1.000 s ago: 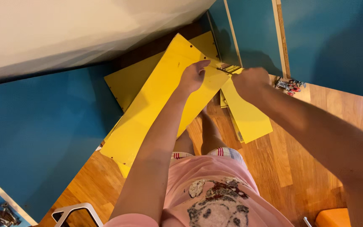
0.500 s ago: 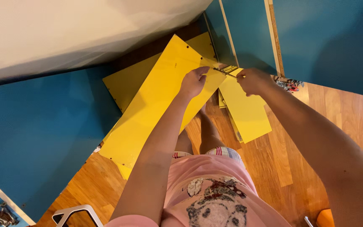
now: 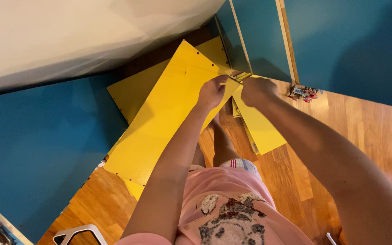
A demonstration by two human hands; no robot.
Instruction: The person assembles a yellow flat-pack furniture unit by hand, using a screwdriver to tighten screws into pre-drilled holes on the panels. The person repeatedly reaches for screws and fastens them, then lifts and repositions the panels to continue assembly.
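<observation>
The person stands over a wooden floor (image 3: pixel 368 131) and reaches both arms down toward a stack of yellow panels. The left hand (image 3: pixel 211 92) is curled, its fingertips pinching the upper right edge of the long yellow panel (image 3: pixel 169 118), which lies tilted from lower left to upper right across the floor. The right hand (image 3: pixel 255 90) is closed in a loose fist just beside the left, over the top end of a shorter yellow panel (image 3: pixel 262 127); it seems to grasp a thin pale strip (image 3: pixel 241 76) that shows between the 2 hands, though the view is too small to be sure. A third yellow panel (image 3: pixel 137 90) lies partly under the long one, toward the blue wall (image 3: pixel 37 145). Beyond the hands, a blue upright board with a pale wooden edge (image 3: pixel 286 41) stands on the floor. A small red and grey object (image 3: pixel 304 92) lies at its foot, near the right hand. The person's bare leg (image 3: pixel 223 140) shows between the 2 nearer panels.
</observation>
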